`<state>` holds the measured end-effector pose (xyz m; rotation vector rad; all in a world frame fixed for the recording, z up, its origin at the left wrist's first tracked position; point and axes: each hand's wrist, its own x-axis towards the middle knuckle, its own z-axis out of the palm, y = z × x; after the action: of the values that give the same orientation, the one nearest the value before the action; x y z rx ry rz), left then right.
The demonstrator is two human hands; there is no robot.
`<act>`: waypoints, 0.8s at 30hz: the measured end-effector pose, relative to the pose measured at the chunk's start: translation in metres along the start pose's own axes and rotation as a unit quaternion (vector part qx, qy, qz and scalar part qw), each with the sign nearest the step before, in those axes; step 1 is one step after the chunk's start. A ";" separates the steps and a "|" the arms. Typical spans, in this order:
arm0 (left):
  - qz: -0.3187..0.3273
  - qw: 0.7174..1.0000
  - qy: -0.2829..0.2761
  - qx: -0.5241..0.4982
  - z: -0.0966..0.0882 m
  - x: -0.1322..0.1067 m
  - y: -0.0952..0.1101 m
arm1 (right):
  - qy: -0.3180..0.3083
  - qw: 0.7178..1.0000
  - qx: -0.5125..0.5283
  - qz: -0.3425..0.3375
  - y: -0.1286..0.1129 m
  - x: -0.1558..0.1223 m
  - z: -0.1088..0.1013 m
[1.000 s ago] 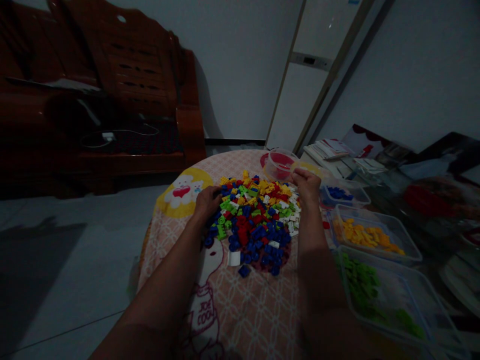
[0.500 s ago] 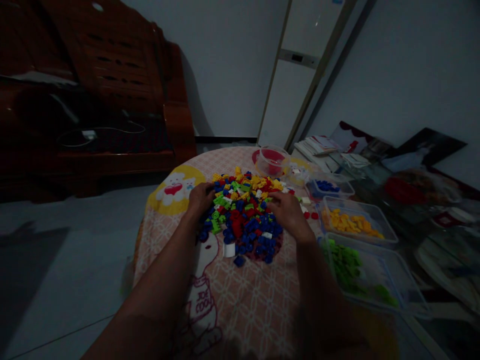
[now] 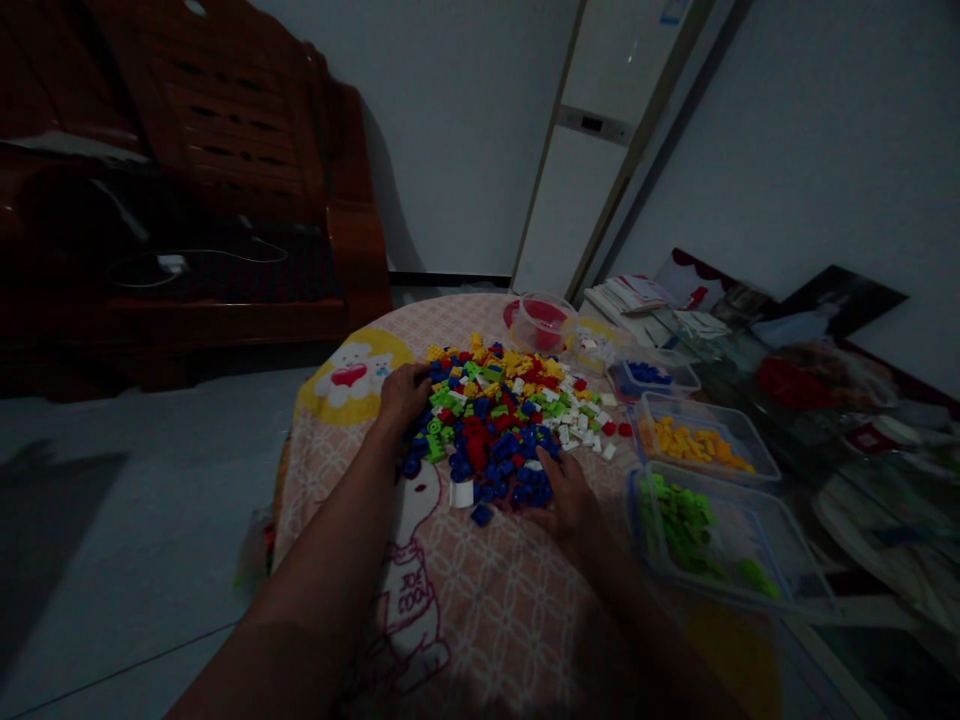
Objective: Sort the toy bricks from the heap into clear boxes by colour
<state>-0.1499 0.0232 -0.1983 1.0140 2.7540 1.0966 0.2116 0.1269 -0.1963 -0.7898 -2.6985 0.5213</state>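
Note:
A mixed pile of toy building bricks (image 3: pixel 491 400) in blue, red, green, yellow and white is spread over the round table's patterned cloth (image 3: pixel 517 590). At the pile's left edge rests my left hand (image 3: pixel 403 400), its fingers loosely bent against the bricks and the tips partly hidden. My right hand (image 3: pixel 570 500) is at the lower right edge, thumb and fingers apart around the blue bricks (image 3: pixel 529 488) there. No brick is visibly lifted by either hand. A white curved piece (image 3: pixel 461 493) lies at the near edge of the pile.
On the right stand clear plastic boxes with green bricks (image 3: pixel 686 525), yellow bricks (image 3: pixel 694 445) and blue bricks (image 3: pixel 649 373). A round clear tub (image 3: pixel 541 322) is at the back. Beyond the boxes lies a cluttered glass table; a wooden bench (image 3: pixel 247 200) stands back left.
My right hand has moved toward me, from the pile's right side to its lower right edge, uncovering white bricks. My left hand has stayed about where it was.

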 end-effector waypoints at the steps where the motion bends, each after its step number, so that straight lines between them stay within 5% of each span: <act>1: 0.000 1.000 -0.001 0.001 0.000 0.000 -0.001 | 0.006 1.000 0.008 0.006 0.001 0.006 0.003; 7: 0.006 1.000 -0.004 0.006 0.001 0.000 -0.003 | 0.066 0.997 0.033 0.012 -0.005 0.054 0.011; 14: 0.006 1.000 0.013 -0.017 0.002 0.002 -0.004 | 0.141 0.985 0.096 -0.014 -0.005 0.094 -0.006; 18: 0.001 1.000 -0.005 -0.007 0.001 0.001 -0.003 | 0.127 0.988 0.049 -0.074 -0.021 0.067 -0.014; 24: 0.001 1.000 -0.006 0.001 -0.002 -0.001 0.001 | -0.041 0.939 -0.036 -0.340 -0.069 0.006 0.012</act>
<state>-0.1491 0.0218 -0.1961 1.0205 2.7455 1.0864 0.1707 0.0734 -0.1772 0.1819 -2.8295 0.2857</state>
